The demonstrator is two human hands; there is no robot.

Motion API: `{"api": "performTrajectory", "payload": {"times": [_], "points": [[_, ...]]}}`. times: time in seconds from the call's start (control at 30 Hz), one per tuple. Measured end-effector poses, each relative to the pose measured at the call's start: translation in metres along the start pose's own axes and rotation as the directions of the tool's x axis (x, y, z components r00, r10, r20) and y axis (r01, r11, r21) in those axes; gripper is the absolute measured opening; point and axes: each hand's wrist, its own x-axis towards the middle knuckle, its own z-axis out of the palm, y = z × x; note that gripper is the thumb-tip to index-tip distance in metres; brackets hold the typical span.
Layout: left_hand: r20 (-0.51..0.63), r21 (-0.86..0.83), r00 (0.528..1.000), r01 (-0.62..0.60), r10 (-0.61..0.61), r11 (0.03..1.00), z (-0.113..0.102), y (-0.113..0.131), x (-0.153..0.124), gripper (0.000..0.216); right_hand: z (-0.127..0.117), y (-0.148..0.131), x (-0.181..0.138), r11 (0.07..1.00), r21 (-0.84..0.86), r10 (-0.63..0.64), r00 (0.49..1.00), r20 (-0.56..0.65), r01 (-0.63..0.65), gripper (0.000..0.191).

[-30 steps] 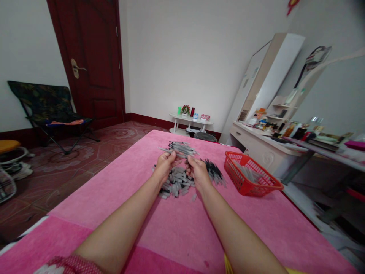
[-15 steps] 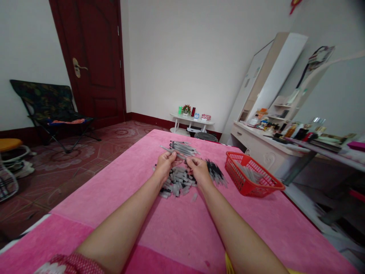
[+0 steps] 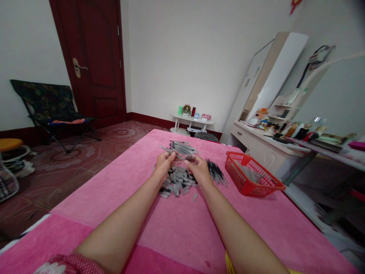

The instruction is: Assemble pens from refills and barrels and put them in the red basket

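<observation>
My left hand (image 3: 164, 164) is closed in a pinch around a slim, greyish pen (image 3: 163, 147), whose one end sticks out to the upper left. Close by on the right, my right hand (image 3: 199, 168) has thumb and fingers pressed together at the pen's other end, on a small piece that looks like a pen cap (image 3: 189, 157). Below both hands lies a heap of clear and black pen caps (image 3: 177, 184). Just beyond them is a stack of greyish pens (image 3: 184, 147). Beside my right hand lies a bunch of thin black-and-clear pen parts (image 3: 216, 173).
A red plastic basket (image 3: 256, 186) with clear pen parts (image 3: 249, 173) inside stands at the right of the pink-covered table (image 3: 114, 190). One loose cap (image 3: 195, 196) lies nearer me. A dressing table (image 3: 256, 140) stands beyond the right edge.
My right hand has shifted slightly, and the small piece between its fingertips shows more now. My left hand has stayed almost in place with the pen.
</observation>
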Motion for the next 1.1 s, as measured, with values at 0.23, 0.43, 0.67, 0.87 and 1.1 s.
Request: {"api": "performTrajectory", "payload": {"times": [0.23, 0.43, 0.67, 0.87, 1.1], "points": [[-0.016, -0.006, 1.000, 0.001, -0.001, 1.000, -0.0018, 0.0002, 0.0014, 0.037, 0.0007, 0.0037, 0.0003, 1.000, -0.019, 0.018, 0.999, 0.028, -0.017, 0.029], [-0.019, -0.006, 1.000, 0.005, -0.005, 1.000, -0.0028, -0.0003, 0.0021, 0.038, 0.0015, 0.0012, -0.0008, 0.998, -0.021, 0.064, 0.996, 0.058, -0.062, 0.034], [-0.021, 0.015, 1.000, 0.012, -0.011, 1.000, -0.0043, -0.0016, 0.0021, 0.037, 0.0008, 0.0024, -0.0008, 0.999, -0.026, 0.023, 0.999, 0.049, -0.021, 0.029], [-0.017, 0.022, 1.000, 0.012, -0.012, 1.000, -0.0031, -0.0013, 0.0010, 0.039, 0.0009, 0.0040, -0.0002, 0.997, -0.072, -0.013, 0.998, 0.061, 0.018, 0.026], [-0.019, 0.033, 1.000, 0.009, -0.008, 0.999, -0.0049, -0.0037, 0.0025, 0.041, -0.0004, 0.0028, 0.0001, 0.994, -0.078, 0.083, 0.990, 0.117, -0.074, 0.035]]}}
